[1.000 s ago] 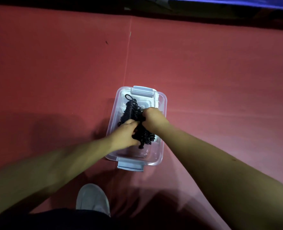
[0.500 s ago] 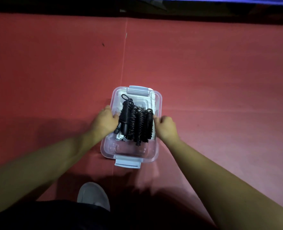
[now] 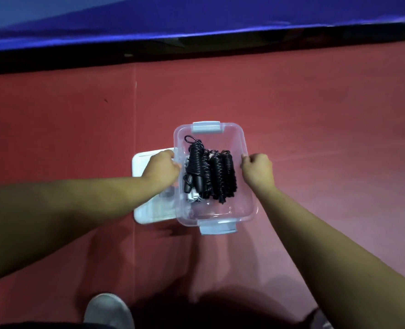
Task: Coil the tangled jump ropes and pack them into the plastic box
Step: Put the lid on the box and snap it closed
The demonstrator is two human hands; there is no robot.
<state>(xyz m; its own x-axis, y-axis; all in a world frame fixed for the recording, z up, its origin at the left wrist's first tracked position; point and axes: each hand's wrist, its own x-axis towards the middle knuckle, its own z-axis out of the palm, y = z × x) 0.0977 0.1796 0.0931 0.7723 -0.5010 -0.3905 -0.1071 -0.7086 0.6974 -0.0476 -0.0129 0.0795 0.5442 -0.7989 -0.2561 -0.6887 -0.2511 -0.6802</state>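
Note:
A clear plastic box (image 3: 246, 205) with grey-blue latches at both ends is held over the red floor. Several coiled black jump ropes (image 3: 211, 173) lie side by side inside it. My left hand (image 3: 162, 168) grips the box's left rim, fingers curled over the edge. My right hand (image 3: 258, 169) grips the right rim the same way. A flat white lid (image 3: 149, 210) lies on the floor to the box's left, partly hidden by my left forearm and the box.
A red mat (image 3: 315, 138) covers the floor, with a seam running down its left part. A blue surface with a dark edge (image 3: 196, 24) borders it at the far side. My grey shoe (image 3: 108, 309) shows at the bottom.
Both hands left the ropes and took hold of the box's long sides. The box has shifted to the right, uncovering the white lid that lay under it.

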